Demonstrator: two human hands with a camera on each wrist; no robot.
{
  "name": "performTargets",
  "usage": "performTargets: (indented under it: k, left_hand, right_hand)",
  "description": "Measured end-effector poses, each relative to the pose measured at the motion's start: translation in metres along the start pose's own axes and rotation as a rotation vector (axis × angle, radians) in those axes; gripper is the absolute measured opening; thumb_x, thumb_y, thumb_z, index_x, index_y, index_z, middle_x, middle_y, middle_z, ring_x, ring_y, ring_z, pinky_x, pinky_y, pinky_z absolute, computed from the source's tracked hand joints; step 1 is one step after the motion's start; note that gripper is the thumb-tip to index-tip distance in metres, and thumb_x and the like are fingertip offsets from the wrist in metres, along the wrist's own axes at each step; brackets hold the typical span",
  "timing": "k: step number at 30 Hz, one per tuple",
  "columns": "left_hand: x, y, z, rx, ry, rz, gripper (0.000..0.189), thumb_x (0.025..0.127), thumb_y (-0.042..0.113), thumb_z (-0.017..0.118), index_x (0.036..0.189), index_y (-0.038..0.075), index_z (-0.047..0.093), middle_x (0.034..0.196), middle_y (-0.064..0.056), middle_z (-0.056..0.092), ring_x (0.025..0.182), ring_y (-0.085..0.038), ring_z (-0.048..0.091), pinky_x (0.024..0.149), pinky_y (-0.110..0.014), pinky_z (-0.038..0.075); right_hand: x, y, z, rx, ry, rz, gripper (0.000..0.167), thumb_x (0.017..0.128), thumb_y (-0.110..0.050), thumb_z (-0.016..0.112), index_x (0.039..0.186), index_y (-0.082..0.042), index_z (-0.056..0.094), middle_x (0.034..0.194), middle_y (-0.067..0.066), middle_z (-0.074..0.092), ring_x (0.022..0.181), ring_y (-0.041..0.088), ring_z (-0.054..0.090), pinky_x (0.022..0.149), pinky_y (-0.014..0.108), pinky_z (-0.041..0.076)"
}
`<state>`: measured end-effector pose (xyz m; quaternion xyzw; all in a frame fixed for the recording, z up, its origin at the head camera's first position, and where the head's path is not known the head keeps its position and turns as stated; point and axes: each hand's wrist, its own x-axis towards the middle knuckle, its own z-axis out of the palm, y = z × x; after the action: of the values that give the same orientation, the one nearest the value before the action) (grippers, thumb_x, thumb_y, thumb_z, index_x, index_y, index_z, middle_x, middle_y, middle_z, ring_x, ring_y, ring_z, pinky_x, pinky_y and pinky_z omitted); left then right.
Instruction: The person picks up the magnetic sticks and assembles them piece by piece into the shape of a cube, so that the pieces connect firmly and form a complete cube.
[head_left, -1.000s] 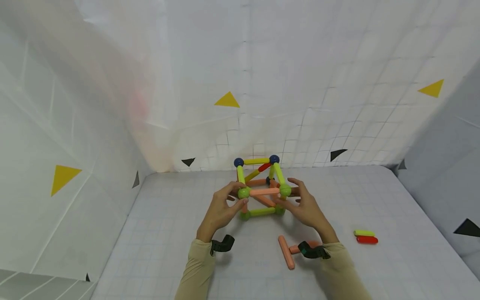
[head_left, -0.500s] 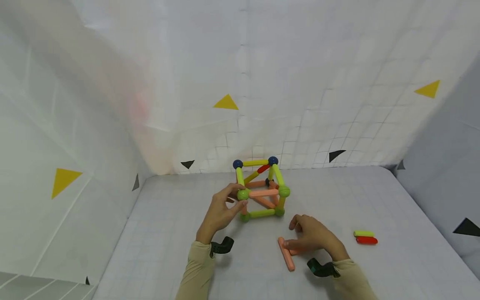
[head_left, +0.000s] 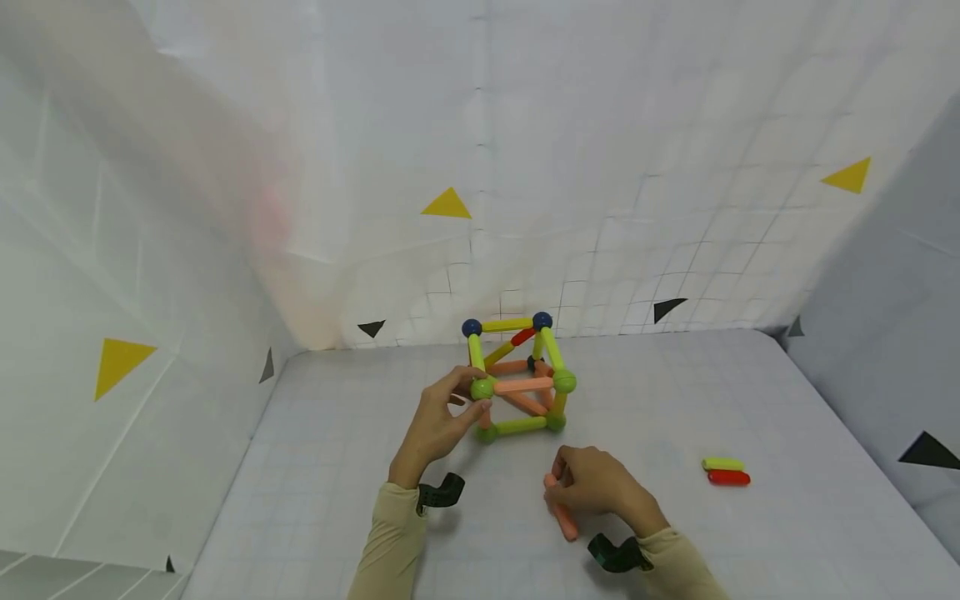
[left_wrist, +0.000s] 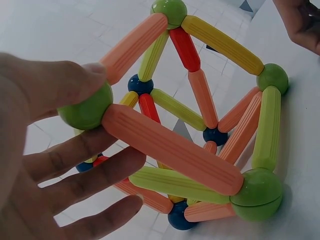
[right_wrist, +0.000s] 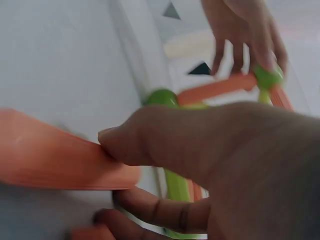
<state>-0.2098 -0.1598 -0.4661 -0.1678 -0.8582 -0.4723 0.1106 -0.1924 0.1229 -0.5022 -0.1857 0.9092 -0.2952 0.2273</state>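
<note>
A cube-like frame of magnetic sticks and balls stands on the table, with green balls toward the front and dark blue ones behind. My left hand pinches the green ball at its upper left front corner, the thumb on top and the other fingers spread below. In front of the frame, my right hand pinches an orange stick near one end between thumb and finger. The right wrist view shows this stick close up. Part of another orange stick peeks out under the fingers there.
A yellow-green stick and a red stick lie side by side on the table at the right. White sheet walls with yellow and black triangles rise at the back and sides.
My right hand has let go of the frame's right green ball, come down toward me and taken hold of an orange stick. The left hand keeps its grip on the left ball.
</note>
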Motion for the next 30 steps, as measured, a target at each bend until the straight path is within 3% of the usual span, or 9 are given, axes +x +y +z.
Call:
performTargets:
  k: [5, 12, 22, 26, 30]
  left_hand:
    - [0.0, -0.001, 0.0, -0.017, -0.006, -0.002, 0.037, 0.097, 0.019, 0.08, 0.131, 0.019, 0.067, 0.111, 0.0, 0.073, 0.102, -0.018, 0.069, 0.091, -0.053, 0.06]
    - [0.0, -0.004, 0.001, -0.005, 0.001, 0.008, 0.036, 0.097, 0.02, 0.08, 0.131, 0.022, 0.066, 0.11, 0.001, 0.073, 0.101, -0.015, 0.069, 0.089, -0.049, 0.06]
    - [-0.002, -0.004, -0.001, -0.026, 0.005, 0.011, 0.036, 0.098, 0.021, 0.079, 0.131, 0.023, 0.066, 0.11, 0.002, 0.074, 0.101, -0.016, 0.07, 0.09, -0.054, 0.059]
    - [-0.001, -0.004, -0.001, -0.008, 0.002, 0.021, 0.036, 0.098, 0.022, 0.079, 0.132, 0.023, 0.065, 0.111, 0.002, 0.074, 0.101, -0.015, 0.07, 0.09, -0.045, 0.059]
    - [0.0, -0.004, -0.001, -0.001, -0.002, 0.02, 0.036, 0.098, 0.022, 0.079, 0.131, 0.023, 0.065, 0.11, 0.002, 0.074, 0.101, -0.015, 0.07, 0.089, -0.04, 0.059]
  right_hand:
    - [0.0, 0.0, 0.001, -0.003, -0.002, -0.054, 0.027, 0.09, -0.032, 0.084, 0.099, -0.012, 0.068, 0.084, -0.003, 0.067, 0.072, 0.014, 0.061, 0.064, 0.035, 0.05]
    - [0.005, 0.019, -0.011, 0.081, -0.026, -0.158, 0.02, 0.1, -0.026, 0.073, 0.107, -0.009, 0.066, 0.087, -0.002, 0.069, 0.074, 0.012, 0.061, 0.065, 0.031, 0.05]
    - [0.017, 0.045, -0.026, 0.238, 0.127, -0.138, 0.035, 0.112, -0.032, 0.055, 0.132, -0.003, 0.055, 0.099, 0.003, 0.072, 0.085, 0.014, 0.068, 0.076, 0.03, 0.053]
    - [0.019, 0.046, -0.025, 0.254, 0.168, -0.132, 0.039, 0.112, -0.032, 0.055, 0.137, -0.003, 0.053, 0.101, 0.006, 0.073, 0.084, 0.015, 0.068, 0.078, 0.032, 0.054]
    - [0.019, 0.044, -0.023, 0.25, 0.26, -0.126, 0.039, 0.11, -0.032, 0.059, 0.138, -0.005, 0.054, 0.103, 0.006, 0.074, 0.084, 0.013, 0.066, 0.076, 0.03, 0.053]
